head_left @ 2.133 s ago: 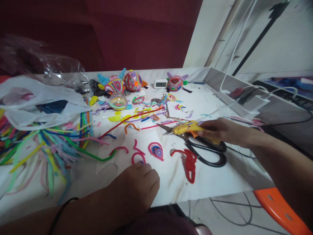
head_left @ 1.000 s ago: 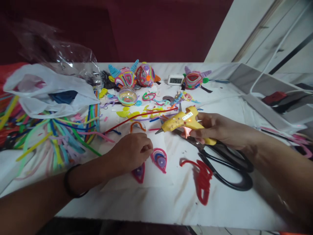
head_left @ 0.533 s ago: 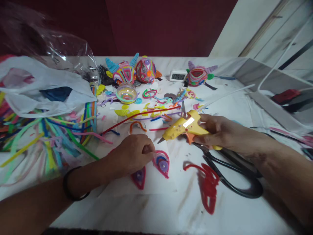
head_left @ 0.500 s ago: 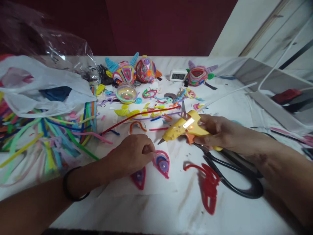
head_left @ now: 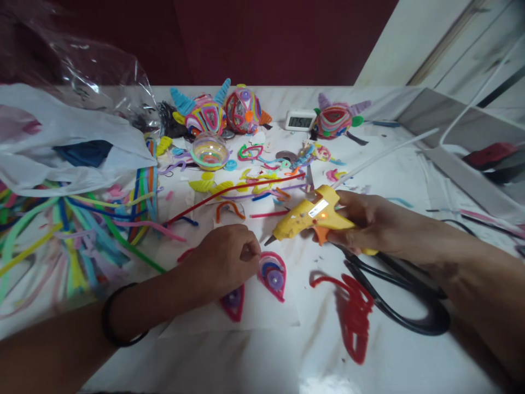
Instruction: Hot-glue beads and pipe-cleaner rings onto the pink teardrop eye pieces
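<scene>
My right hand (head_left: pixel 361 221) grips a yellow glue gun (head_left: pixel 309 218) with an orange trigger. Its nozzle points left and down at a pink teardrop pipe-cleaner piece (head_left: pixel 273 275) with blue and purple rings. My left hand (head_left: pixel 223 260) is closed in a pinch at the top edge of that piece, on a white sheet of paper (head_left: pixel 262 309). A second dark pink teardrop piece (head_left: pixel 233 301) lies just below my left hand. A red pipe-cleaner shape (head_left: pixel 350 306) lies to the right on the table.
Black scissors (head_left: pixel 406 298) lie under my right wrist. Loose pipe cleaners (head_left: pixel 69 230) and a white plastic bag (head_left: pixel 61 153) fill the left. At the back stand decorated balls (head_left: pixel 205 115), a clear dome (head_left: pixel 210 151), a small clock (head_left: pixel 300 120) and another ball (head_left: pixel 334 121).
My right hand lifted the glue gun off the table and brought its nozzle left toward the pink piece. My left hand moved up from the table edge to pinch that piece.
</scene>
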The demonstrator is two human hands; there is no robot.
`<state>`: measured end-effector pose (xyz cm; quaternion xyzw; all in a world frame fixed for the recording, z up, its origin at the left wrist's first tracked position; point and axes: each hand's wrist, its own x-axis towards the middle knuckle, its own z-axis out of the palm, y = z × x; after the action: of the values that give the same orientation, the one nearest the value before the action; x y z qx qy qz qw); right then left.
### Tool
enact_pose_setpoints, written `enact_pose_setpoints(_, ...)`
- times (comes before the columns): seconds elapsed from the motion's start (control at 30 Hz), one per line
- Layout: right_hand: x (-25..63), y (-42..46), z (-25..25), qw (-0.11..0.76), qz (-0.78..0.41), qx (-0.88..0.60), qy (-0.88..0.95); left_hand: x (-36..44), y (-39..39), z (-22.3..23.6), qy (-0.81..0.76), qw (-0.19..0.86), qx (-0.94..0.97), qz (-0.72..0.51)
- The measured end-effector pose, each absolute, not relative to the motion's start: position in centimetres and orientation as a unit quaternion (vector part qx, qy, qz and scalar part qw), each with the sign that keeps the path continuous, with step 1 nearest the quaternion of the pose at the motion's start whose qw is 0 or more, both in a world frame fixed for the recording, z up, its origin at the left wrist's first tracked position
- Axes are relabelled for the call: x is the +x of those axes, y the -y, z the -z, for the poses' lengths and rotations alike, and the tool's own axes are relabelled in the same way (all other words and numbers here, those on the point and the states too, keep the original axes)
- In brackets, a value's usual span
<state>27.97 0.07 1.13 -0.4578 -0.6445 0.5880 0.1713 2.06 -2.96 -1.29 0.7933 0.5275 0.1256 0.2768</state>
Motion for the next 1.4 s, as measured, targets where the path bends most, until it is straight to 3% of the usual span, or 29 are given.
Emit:
enact_pose_setpoints(0.63, 28.5, 0.4, -1.4, 0.192, -0.552, -0.467, 0.663, 1.7, 2.8, 1.5, -0.516, 0.293, 0.788, -0.161)
enact_pose_setpoints(0.9, 28.3, 1.0, -3.4, 0.207, -0.499, -0.512, 0.667, 0.8, 2.5, -0.9, -0.469, 0.28, 0.806, -0.229)
enact_pose_setpoints(1.2, 29.8, 3.3, -3.4, 0.222, -0.477, -0.545, 0.653, -2.5, 2.8, -0.8, -0.38, 0.264, 0.872, -0.16)
enact_pose_setpoints(1.4, 29.9, 5.5, -3.1, 0.225, -0.471, -0.56, 0.643, -4.3, 3.0, 0.9, -0.338, 0.187, 0.914, -0.128)
